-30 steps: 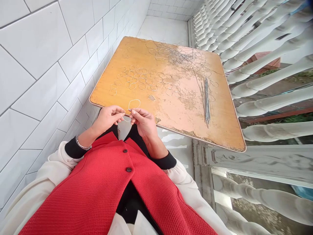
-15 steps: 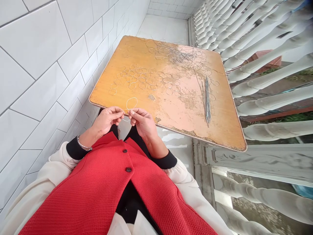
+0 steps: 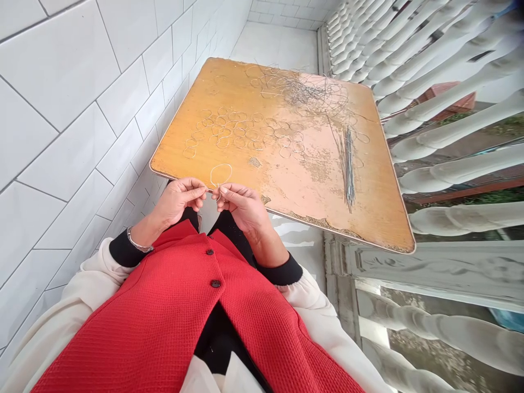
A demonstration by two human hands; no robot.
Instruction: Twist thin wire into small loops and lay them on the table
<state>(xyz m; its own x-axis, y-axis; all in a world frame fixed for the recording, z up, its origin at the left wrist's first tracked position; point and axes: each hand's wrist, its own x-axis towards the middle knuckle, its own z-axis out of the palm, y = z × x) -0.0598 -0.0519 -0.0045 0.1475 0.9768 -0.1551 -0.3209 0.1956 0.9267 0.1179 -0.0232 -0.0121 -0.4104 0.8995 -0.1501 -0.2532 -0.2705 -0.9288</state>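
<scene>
A thin wire (image 3: 221,165) bent into a loop stands up between my hands, at the near edge of the table. My left hand (image 3: 185,196) is closed in a pinch at the lower left of the loop, thumb against forefinger. My right hand (image 3: 241,204) pinches the wire close by, just below the loop. The fingertips of both hands almost meet and hide where the wire ends cross. Further back on the tabletop lie several wire rings (image 3: 240,132), loosely spread and partly overlapping.
The worn table (image 3: 295,185) has peeling patches and a chipped front edge. A tangled heap of wire (image 3: 305,93) lies at its back, and a bundle of straight wires (image 3: 349,169) to the right. A tiled wall (image 3: 94,136) stands left, a white balustrade (image 3: 458,218) right.
The loop now looks wider, and the wire end that hung below the fingers has shifted toward my right hand. My right hand has turned slightly; my left hand stays nearly still.
</scene>
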